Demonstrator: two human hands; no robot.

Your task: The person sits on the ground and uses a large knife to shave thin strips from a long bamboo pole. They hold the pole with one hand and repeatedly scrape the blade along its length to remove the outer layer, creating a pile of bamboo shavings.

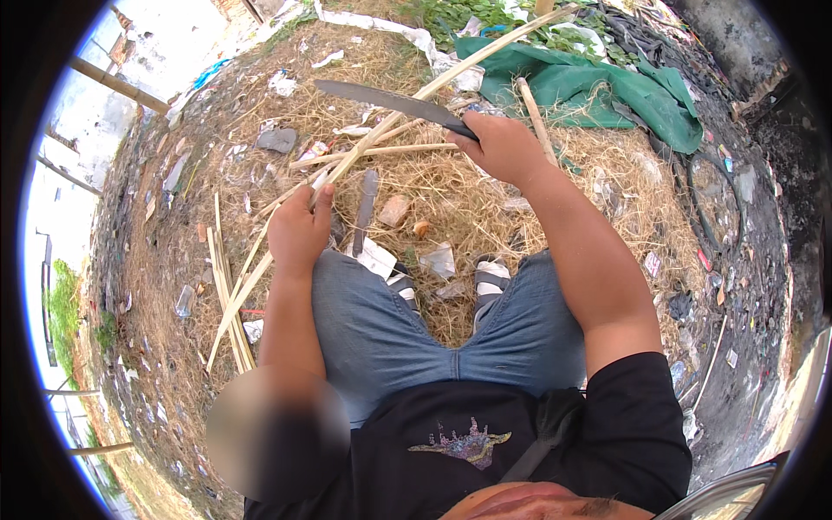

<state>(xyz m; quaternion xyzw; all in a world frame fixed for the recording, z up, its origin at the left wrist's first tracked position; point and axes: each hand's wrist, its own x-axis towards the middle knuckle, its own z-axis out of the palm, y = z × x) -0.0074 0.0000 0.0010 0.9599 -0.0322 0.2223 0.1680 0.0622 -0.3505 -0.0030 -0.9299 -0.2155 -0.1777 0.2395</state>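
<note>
My left hand is closed around a long, pale bamboo strip that slants from beside my left leg up to the far right. In my right hand is a long knife, gripped by its black handle. Its wide dark blade points left and crosses the strip beyond my left hand; whether the two touch, I cannot tell. More thin pale strips lie in a loose bunch left of my left forearm. Several other pieces rest crosswise on the dry straw past that hand. A second flat, dark blade lies near my left knee.
A green tarp spreads over the ground at the far right, with a pale stick against its near side. Scraps, a grey stone and a brick piece litter the straw. A dark hose curves at right.
</note>
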